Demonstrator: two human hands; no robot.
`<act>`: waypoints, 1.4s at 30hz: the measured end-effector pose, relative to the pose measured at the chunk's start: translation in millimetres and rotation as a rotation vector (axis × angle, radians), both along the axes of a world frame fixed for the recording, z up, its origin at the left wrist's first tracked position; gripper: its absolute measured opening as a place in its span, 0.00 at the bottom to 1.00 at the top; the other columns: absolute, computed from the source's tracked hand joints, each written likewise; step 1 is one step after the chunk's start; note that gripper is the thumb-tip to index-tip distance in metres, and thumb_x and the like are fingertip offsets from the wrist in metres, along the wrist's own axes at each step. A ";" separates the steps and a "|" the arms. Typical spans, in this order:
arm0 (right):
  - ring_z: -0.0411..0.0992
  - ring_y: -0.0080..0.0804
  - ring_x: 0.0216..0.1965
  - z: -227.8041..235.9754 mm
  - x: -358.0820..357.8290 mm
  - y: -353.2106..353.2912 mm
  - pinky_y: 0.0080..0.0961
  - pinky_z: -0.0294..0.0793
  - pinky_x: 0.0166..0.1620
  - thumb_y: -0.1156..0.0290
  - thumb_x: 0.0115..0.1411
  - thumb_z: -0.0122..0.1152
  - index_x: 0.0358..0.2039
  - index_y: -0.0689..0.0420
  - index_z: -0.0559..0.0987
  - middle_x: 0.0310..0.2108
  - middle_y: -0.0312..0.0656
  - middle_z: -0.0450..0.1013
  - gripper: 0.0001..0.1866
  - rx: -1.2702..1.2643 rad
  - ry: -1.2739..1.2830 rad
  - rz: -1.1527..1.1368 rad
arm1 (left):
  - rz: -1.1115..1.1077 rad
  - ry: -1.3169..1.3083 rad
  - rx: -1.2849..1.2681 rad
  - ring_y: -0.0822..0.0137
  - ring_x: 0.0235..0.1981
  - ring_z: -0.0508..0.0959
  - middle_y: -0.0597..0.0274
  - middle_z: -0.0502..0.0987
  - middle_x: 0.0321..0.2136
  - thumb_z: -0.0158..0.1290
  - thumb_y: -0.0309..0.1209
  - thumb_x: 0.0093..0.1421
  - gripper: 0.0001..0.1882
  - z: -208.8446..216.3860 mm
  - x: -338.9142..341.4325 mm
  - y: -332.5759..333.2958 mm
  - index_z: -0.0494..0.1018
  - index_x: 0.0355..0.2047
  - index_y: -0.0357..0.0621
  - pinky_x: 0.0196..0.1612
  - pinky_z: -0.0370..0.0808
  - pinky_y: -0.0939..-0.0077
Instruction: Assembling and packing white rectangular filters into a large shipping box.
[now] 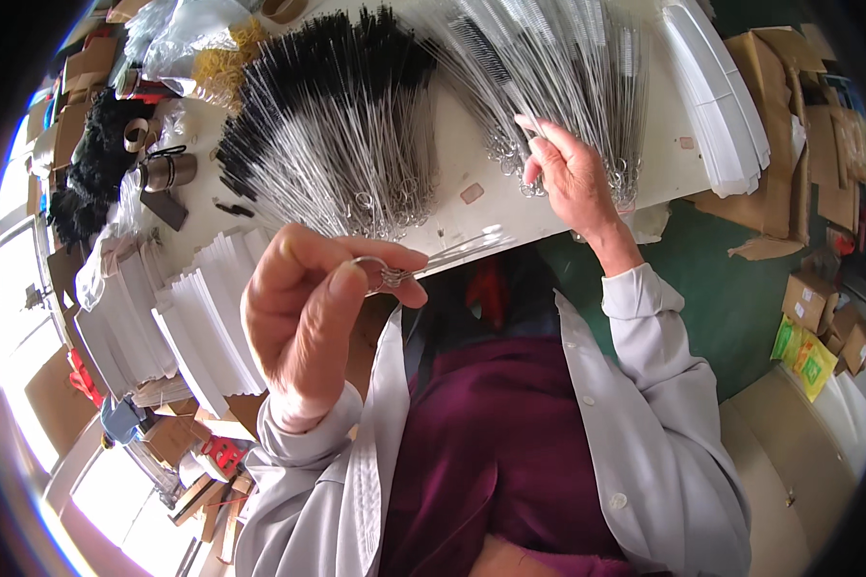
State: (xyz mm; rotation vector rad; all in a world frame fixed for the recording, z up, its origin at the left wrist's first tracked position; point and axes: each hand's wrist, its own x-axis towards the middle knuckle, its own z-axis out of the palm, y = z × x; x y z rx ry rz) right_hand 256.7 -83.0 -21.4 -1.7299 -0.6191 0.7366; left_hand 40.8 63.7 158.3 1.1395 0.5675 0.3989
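Left hand [303, 313]: thumb and fingertips pinching the round looped ends of a few thin silver wire stems [393, 277]; these hang in the air near the front edge of the white flat-topped surface [462, 144], far ends pointing right. Risk: grip is only at the loops, so a loose pinch could let one slip or swing out of line. Loops could also hook each other.

Right hand [577, 178]: fingers curled, thumb near index, over the grey-bristled wire brushes with silver looped stems [568, 67]. Can't tell if it pinches a stem. Risk: stems lie crossed and loops bunch, so one pull could drag neighbours or bend a shank.

Further out, left: black-bristled wire brushes with silver looped stems [337, 144], fanned beside the grey ones. Risk: a sideways sweep could mix both piles. Anything dropped at the edge could land on the green floor [693, 279]
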 end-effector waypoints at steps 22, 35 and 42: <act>0.74 0.21 0.23 37.0 -89.9 2.5 0.18 0.75 0.28 0.60 0.74 0.48 0.42 0.65 0.80 0.26 0.40 0.77 0.20 -0.063 0.726 0.541 | 0.078 0.209 0.264 0.73 0.29 0.80 0.60 0.80 0.29 0.54 0.25 0.67 0.05 -80.5 -43.7 41.5 0.73 0.35 0.34 0.34 0.77 0.78; 0.68 0.16 0.20 20.6 -102.1 -11.8 0.16 0.69 0.25 0.60 0.73 0.50 0.43 0.61 0.82 0.23 0.34 0.74 0.18 -0.148 0.602 0.504 | 0.199 0.376 0.590 0.77 0.27 0.78 0.65 0.78 0.27 0.55 0.23 0.66 0.03 -130.2 -58.0 56.8 0.75 0.35 0.35 0.33 0.76 0.81; 0.65 0.17 0.22 15.9 -105.4 -13.5 0.17 0.67 0.27 0.59 0.73 0.49 0.42 0.62 0.82 0.21 0.32 0.70 0.19 -0.223 0.493 0.529 | 0.242 0.399 0.723 0.77 0.26 0.78 0.66 0.78 0.25 0.57 0.23 0.65 0.03 -141.2 -58.7 54.6 0.75 0.36 0.35 0.33 0.77 0.80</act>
